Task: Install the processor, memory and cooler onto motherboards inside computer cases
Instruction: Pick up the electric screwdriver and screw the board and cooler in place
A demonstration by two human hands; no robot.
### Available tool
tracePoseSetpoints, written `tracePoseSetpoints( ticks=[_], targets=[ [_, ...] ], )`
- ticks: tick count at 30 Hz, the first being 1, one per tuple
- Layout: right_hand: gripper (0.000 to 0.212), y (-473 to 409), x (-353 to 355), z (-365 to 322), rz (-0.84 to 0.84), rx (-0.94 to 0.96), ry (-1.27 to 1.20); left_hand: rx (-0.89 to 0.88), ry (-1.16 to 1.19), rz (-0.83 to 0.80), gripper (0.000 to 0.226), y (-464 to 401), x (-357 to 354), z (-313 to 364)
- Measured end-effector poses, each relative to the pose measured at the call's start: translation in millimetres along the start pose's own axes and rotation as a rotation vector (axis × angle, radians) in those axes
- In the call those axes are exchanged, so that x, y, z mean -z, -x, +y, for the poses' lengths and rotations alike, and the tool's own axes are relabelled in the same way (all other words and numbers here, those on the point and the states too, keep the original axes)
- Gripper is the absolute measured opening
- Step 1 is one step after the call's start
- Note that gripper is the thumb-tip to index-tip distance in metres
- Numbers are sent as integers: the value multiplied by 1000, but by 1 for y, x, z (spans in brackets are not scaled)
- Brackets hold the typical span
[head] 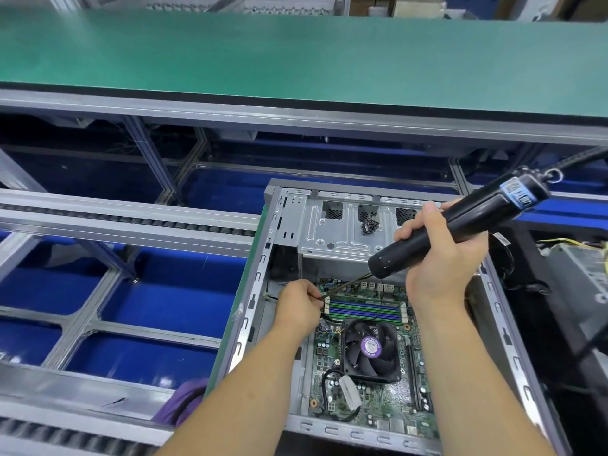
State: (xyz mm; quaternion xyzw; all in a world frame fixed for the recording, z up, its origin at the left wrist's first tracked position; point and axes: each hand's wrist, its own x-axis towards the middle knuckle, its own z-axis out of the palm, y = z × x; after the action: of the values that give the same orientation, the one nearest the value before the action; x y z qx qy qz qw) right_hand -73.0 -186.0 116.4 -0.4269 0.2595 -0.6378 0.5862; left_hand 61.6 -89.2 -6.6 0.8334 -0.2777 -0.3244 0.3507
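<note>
Left of the cooler (370, 348), the left hand (297, 309) pinches the screwdriver's bit (345, 286) over the motherboard (371, 390). Above the cooler, the right hand (441, 255) grips the black electric screwdriver (460, 225), tilted down-left. The open computer case (329, 222) lies beside grey roller rails (131, 220); a green worktop (263, 57) spans behind.

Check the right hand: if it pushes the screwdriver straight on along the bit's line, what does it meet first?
Likely the left hand, which pinches the bit tip of the electric screwdriver that the right hand grips. Beyond lie the memory slots; depth is unclear.
</note>
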Motion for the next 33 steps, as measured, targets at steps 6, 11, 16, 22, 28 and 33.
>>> tracePoseSetpoints(
  ticks=[6,11,16,22,28,33],
  targets=[
    [17,-1,3,1,-1,-14,0,-25,-54,-15,24,0,-1,0],
    [20,-1,1,0,-48,6,0,-63,-133,-33,22,2,-1,0],
    [21,-1,2,0,-66,0,3,-84,-173,-63,27,2,-4,-3],
    [19,-1,3,0,-71,1,1,-99,-196,-64,28,1,-5,-3],
    [18,-2,5,0,-68,4,7,-100,-171,-62,31,0,-5,-5],
    [18,-2,5,0,-68,1,4,-91,-154,-60,31,-1,-5,-5]
  ],
)
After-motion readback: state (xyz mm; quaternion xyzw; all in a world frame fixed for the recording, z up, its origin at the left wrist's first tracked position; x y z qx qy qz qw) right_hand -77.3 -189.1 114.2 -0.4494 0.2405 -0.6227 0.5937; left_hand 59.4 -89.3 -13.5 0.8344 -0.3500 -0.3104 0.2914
